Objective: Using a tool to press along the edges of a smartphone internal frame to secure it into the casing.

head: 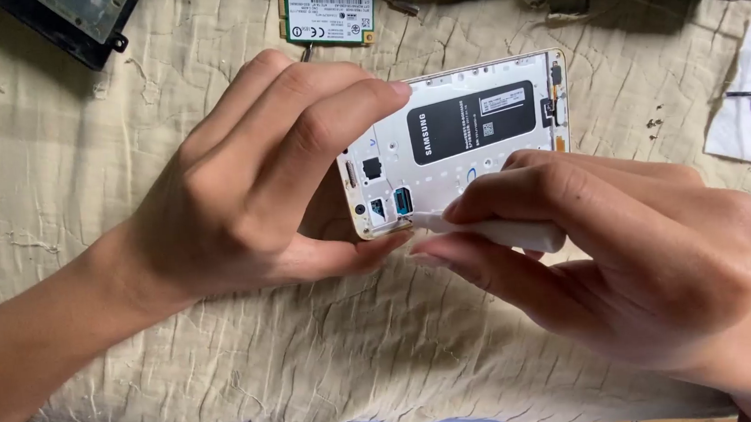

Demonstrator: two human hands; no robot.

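Both your hands work the opened phone (464,147) — left hand (250,184) pinches its edge, right hand (625,255) grips a white tool (491,229) — on beige cloth (82,170).

My left hand (250,184) and right hand (608,256) crowd the opened phone (467,134) from both sides. Beyond the grip a green circuit card (327,11) blocks; bare cloth (47,172) lies open left and nearer me.
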